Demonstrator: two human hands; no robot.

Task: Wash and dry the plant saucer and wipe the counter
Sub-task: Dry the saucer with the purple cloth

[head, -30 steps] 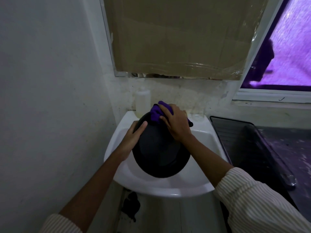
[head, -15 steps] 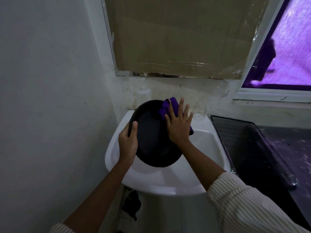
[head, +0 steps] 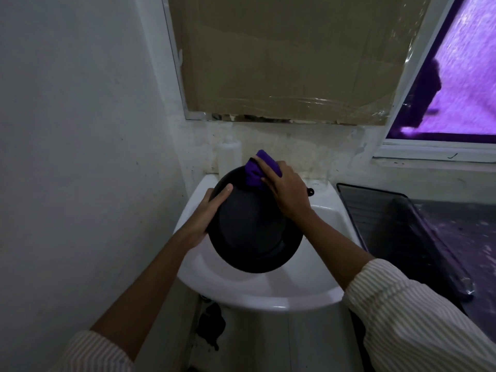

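The left hand point(head: 212, 210) grips the black plant saucer point(head: 249, 237) at its left rim, thumb lying across the inner face and the other fingers hidden behind it. The saucer is held tilted above the white sink point(head: 241, 294), its low edge well below this grip. Across from the thumb, at the far rim, the purple cloth point(head: 255, 173) is bunched against the saucer under the right hand point(head: 287, 191), whose fingers curl over it and press it down.

This looks like the drying or wiping pass. To do it well, brace the rim firmly against the cloth's pressure, turn the saucer a little at a time, and work the cloth around the rim groove, where water likely collects. Right of the cloth hand lies a dark tray point(head: 375, 210).
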